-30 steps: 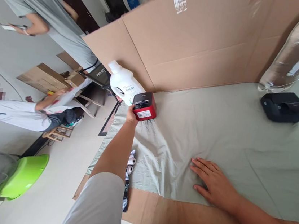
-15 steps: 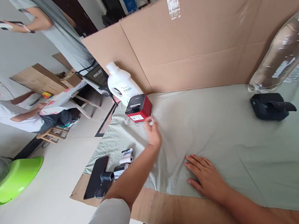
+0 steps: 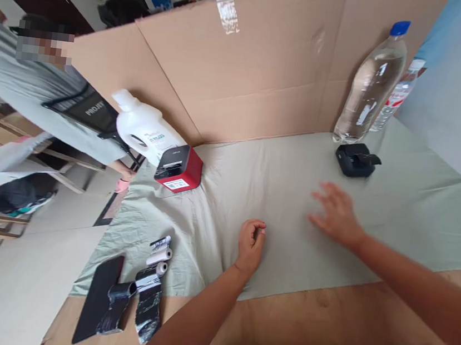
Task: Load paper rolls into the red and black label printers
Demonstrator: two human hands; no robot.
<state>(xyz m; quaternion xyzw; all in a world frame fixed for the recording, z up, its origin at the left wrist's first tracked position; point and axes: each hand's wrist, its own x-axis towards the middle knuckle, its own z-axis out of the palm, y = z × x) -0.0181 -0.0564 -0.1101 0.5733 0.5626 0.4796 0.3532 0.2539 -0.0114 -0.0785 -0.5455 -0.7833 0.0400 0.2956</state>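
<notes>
My left hand [image 3: 250, 245] rests on the pale green cloth [image 3: 281, 167] near the front edge, its fingers curled into a loose fist with nothing clearly in it. Further right, my right hand [image 3: 334, 213] is spread flat, palm down, low over the cloth and holding nothing. A small red-and-black label printer [image 3: 178, 169] stands at the back left, apart from both hands, beside a white detergent bottle [image 3: 143, 128] lying tilted. A black device [image 3: 356, 159] sits at the back right, beyond my right hand.
A cardboard wall [image 3: 247, 68] closes the back. Two clear water bottles [image 3: 371, 83] stand behind the black device. Small paper rolls [image 3: 159, 253], black wrappers [image 3: 147, 302] and a flat black slab [image 3: 97, 296] lie front left. A person in grey [image 3: 22, 85] stands to the left.
My left hand let go of the red printer and drew back toward me, closing into a fist. My right hand lifted and moved right and away. The view swung right.
</notes>
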